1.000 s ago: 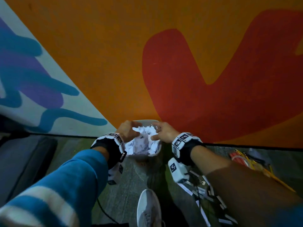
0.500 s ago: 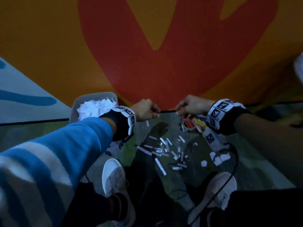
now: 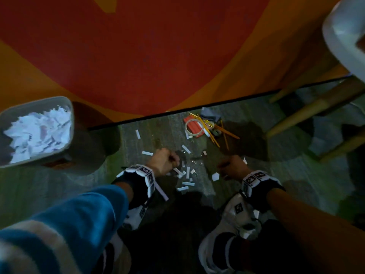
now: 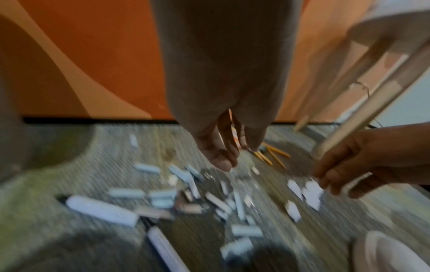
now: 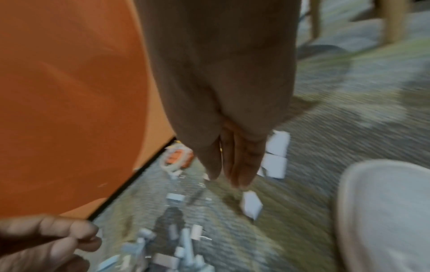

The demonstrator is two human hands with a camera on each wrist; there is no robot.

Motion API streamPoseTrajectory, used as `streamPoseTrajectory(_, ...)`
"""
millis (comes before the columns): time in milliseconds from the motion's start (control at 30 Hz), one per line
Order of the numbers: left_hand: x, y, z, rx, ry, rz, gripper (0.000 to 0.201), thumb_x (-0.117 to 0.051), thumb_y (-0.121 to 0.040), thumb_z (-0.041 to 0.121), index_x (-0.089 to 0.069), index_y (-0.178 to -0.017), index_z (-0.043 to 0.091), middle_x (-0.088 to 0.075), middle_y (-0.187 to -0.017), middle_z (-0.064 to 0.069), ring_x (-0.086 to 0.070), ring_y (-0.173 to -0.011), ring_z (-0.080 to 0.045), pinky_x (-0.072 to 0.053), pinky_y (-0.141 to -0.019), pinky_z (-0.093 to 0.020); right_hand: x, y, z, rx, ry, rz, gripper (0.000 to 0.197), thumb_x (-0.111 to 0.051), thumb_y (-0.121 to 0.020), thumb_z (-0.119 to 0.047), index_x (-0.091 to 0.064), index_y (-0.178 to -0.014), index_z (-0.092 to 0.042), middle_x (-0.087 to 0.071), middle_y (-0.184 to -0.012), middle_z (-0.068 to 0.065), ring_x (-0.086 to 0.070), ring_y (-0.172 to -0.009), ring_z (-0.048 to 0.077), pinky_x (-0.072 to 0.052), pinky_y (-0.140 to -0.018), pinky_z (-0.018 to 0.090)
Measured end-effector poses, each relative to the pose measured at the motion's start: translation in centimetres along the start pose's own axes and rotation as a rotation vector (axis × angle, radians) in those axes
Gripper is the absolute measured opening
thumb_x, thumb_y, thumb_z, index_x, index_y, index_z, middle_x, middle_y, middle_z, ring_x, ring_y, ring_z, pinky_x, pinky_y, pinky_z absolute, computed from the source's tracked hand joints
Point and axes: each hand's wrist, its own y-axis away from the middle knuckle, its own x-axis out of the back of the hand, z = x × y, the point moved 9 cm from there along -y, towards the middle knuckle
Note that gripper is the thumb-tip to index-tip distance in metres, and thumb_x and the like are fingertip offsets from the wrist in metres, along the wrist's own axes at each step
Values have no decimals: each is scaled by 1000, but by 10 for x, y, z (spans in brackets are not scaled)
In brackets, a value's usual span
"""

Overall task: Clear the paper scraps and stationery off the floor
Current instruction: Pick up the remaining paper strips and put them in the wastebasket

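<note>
Both my hands hover low over the paper scraps (image 3: 182, 173) strewn on the carpet: left hand (image 3: 165, 161) and right hand (image 3: 231, 167) loosely curled, holding nothing; pencils (image 3: 221, 133) lie by the wall.

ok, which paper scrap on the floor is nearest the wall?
The lone white strip just below the black baseboard, left of the tape roll. The other scraps lie lower, clustered around the two hands.

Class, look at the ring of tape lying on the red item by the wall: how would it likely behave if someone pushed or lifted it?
The tape roll lies flat, so a push would probably slide it rather than roll it. It looks thin and hollow, so likely light. Pencils lie against it, so they may shift when it is lifted.
</note>
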Motion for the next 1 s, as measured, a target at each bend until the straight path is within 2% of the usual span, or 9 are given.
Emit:
streamPoseTrajectory(100,-48,-19,3,-29,29,-43,10,-70,-85,2,-76,-90,8,-75,-93,-9,-71,-90,-21,-54,-84,-20,9,-12,36,4,83,151,9,-68,-84,-5,-75,-88,0,-69,-80,16,-69,-82,32,-51,-76,36)
streamPoseTrajectory(167,-77,-28,15,-41,34,-68,10,-70,-86,8,-76,-94,10,-75,-97,-9,-70,-93,-22,-50,-80,-17,19,-13,56,-37,159,222,17,-65,-89,-15,-74,-99,-5,-71,-102,16,-65,-104,31,-44,-86,32)
streamPoseTrajectory(267,-125,-45,32,-52,35,-124,17,-73,-83,24,-75,-98,17,-72,-101,-5,-67,-97,-21,-53,-89,-32,35,-20,82,-177,108,313,32,-59,-93,-28,-70,-102,2,-67,-108,21,-63,-109,36,-46,-85,35)
streamPoseTrajectory(333,-158,-56,40,-68,-18,-173,32,-76,-81,29,-71,-111,18,-68,-115,-5,-63,-110,-25,-51,-95,-40,42,-33,102,-250,-3,408,44,-58,-83,-41,-68,-88,2,-66,-95,22,-65,-101,40,-47,-76,36)
streamPoseTrajectory(433,-192,-67,47,-115,-227,-131,60,-76,-82,33,-55,-136,18,-48,-139,-9,-44,-130,-32,-40,-107,-45,37,-75,137,-240,13,409,98,-59,-55,-75,-59,-122,-3,-62,-120,21,-59,-113,38,-46,-87,39)
streamPoseTrajectory(533,-202,-71,51,-162,-301,-26,60,-73,-85,29,-47,-139,21,-39,-137,-8,-36,-129,-35,-41,-103,-49,32,-75,119,-156,130,393,105,-83,-63,-54,-35,-147,-14,-33,-149,14,-33,-135,38,-34,-106,48)
streamPoseTrajectory(633,-201,-77,52,-209,-271,23,46,-73,-85,22,-56,-128,16,-44,-128,-8,-43,-119,-32,-44,-96,-47,17,-77,100,-51,281,363,100,-81,-72,-48,-27,-153,-22,-17,-161,8,-16,-145,37,-30,-111,54)
streamPoseTrajectory(833,-195,-95,54,-219,-93,42,8,-71,-77,3,-67,-78,10,-52,-91,-5,-57,-90,-29,-47,-78,-41,11,-74,85,213,182,499,34,-67,-78,-9,-70,-112,-3,-58,-126,19,-49,-114,42,-43,-95,42)
streamPoseTrajectory(1000,-185,-115,72,-205,-19,83,16,-58,-79,-4,-59,-71,10,-57,-82,-7,-56,-79,-29,-51,-70,-48,21,-66,74,260,31,562,15,-63,-74,-8,-73,-68,0,-67,-79,19,-65,-75,34,-49,-66,31)
